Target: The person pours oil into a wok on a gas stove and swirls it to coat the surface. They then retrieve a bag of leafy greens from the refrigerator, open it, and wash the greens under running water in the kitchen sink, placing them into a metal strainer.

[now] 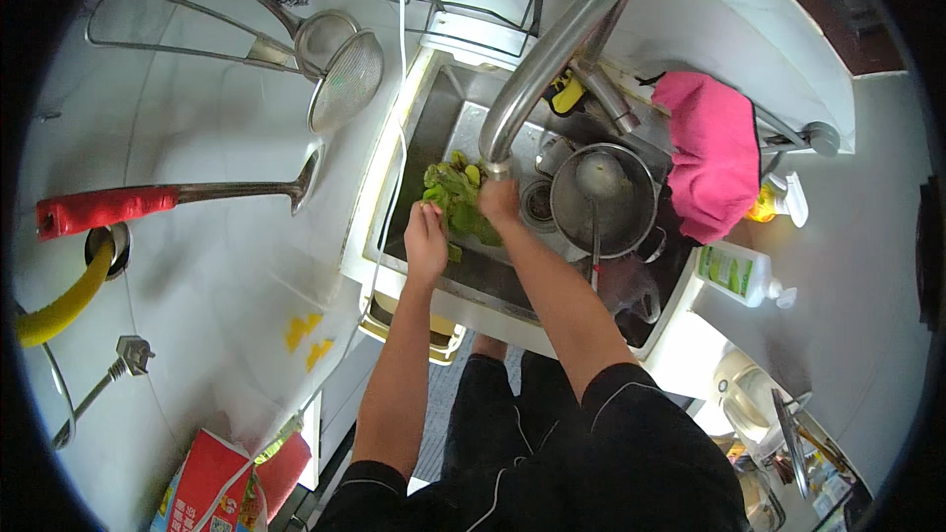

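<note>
Green leafy vegetables lie in the left part of the stainless steel sink, between my two hands. At the left edge of the leaves, my left hand has its fingertips pinched together on them. My right hand is at the right edge of the leaves, right under the mouth of the curved metal faucet; its fingers are partly hidden, so its hold cannot be told. Right of my right hand stands a metal pot with a ladle in it, beside the sink drain.
A pink cloth hangs at the sink's right rim, near a white bottle and a spray bottle. Mesh strainers and a red-handled utensil lie on the left counter. A white cord crosses the sink's left edge.
</note>
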A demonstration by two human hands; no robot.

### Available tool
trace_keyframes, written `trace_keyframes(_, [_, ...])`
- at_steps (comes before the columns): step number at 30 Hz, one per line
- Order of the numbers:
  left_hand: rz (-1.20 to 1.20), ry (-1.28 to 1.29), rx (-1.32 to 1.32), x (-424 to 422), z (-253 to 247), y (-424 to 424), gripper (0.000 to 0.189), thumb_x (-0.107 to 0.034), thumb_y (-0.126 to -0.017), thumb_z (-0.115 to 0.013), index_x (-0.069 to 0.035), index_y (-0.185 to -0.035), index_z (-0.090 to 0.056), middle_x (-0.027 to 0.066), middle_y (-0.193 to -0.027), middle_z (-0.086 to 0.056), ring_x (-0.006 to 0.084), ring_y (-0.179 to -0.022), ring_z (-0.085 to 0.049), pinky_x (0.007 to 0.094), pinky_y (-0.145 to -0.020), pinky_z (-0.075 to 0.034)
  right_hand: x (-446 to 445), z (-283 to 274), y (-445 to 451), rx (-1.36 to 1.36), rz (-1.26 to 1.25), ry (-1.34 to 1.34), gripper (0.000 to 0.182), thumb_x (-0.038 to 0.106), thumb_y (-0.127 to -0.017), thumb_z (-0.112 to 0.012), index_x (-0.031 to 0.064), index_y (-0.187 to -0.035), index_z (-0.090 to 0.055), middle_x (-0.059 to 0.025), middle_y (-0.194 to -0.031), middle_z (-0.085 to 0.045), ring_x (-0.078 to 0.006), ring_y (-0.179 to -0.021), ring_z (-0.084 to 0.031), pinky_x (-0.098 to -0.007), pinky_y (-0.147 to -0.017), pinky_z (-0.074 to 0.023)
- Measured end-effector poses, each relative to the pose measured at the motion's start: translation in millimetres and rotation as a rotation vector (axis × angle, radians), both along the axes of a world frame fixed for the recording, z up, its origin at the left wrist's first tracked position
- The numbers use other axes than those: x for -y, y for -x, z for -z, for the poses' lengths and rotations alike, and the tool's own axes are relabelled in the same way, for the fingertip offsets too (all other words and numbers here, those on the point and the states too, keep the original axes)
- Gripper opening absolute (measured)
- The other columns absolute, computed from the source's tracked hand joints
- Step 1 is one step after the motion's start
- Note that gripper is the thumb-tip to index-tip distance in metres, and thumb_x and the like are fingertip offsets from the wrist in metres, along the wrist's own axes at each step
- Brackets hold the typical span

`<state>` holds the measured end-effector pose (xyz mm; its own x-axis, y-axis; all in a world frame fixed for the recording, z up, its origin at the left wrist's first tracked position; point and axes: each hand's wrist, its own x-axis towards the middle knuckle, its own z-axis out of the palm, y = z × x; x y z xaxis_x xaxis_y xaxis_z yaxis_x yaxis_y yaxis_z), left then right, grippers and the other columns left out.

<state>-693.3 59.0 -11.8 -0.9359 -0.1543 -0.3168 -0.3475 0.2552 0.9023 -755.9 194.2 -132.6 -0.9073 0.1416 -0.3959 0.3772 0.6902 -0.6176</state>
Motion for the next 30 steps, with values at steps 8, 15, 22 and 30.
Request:
trace_keyframes(8, [-0.076,-0.06,0.007,0.6,7.7,-1.4,0.029,-0.033,-0.112,-0.045,-0.009,-0.097,-0.051,-0.0029,-0.077,-0.044,0.0071,-0.064,-0.043,0.025,-0.057,-0.038,29.3,71.1,44.5,-0.458,-0.046,-0.062,0.033,0.017,-0.084,-0.074,0.003,-0.113,-0.069,-0.02,-0.118,-0.065,-0.0398,-0.114,-0.059,-0.0453,-0.102,-0.0474])
trace_keyframes(15, [-0.063,0.098,-0.032,10.2,16.2,-7.2,0.026,-0.031,-0.111,-0.048,-0.008,-0.099,-0.052,-0.0027,-0.076,-0.047,0.0071,-0.064,-0.045,0.0265,-0.057,-0.04,35.4,90.4,22.7,-0.268,0.02,0.034,0.033,0.016,-0.073,-0.086,0.0069,-0.102,-0.073,-0.0165,-0.105,-0.071,-0.0375,-0.101,-0.068,-0.0467,-0.087,-0.0563])
trace_keyframes(22, [-0.03,0.194,0.061,10.5,13.4,-7.0,0.024,-0.023,-0.109,-0.048,-0.002,-0.108,-0.06,0.015,-0.084,-0.065,0.0271,-0.077,-0.063,0.0392,-0.073,-0.049,5.7,45.3,-4.3,-0.208,-0.098,0.312,0.026,0.003,-0.078,-0.084,0.0035,-0.102,-0.073,-0.0127,-0.094,-0.074,-0.0264,-0.088,-0.072,-0.0383,-0.08,-0.0571])
trace_keyframes(30, [-0.005,0.237,-0.182,1.0,14.6,5.3,0.022,-0.016,-0.108,-0.047,-0.001,-0.11,-0.063,0.0186,-0.094,-0.067,0.0347,-0.086,-0.066,0.0416,-0.08,-0.051,-30.8,-35.2,-17.7,-0.22,0.009,0.675,0.034,0.003,-0.082,-0.083,0.0024,-0.114,-0.072,-0.0059,-0.097,-0.075,-0.013,-0.086,-0.069,-0.0291,-0.079,-0.0556])
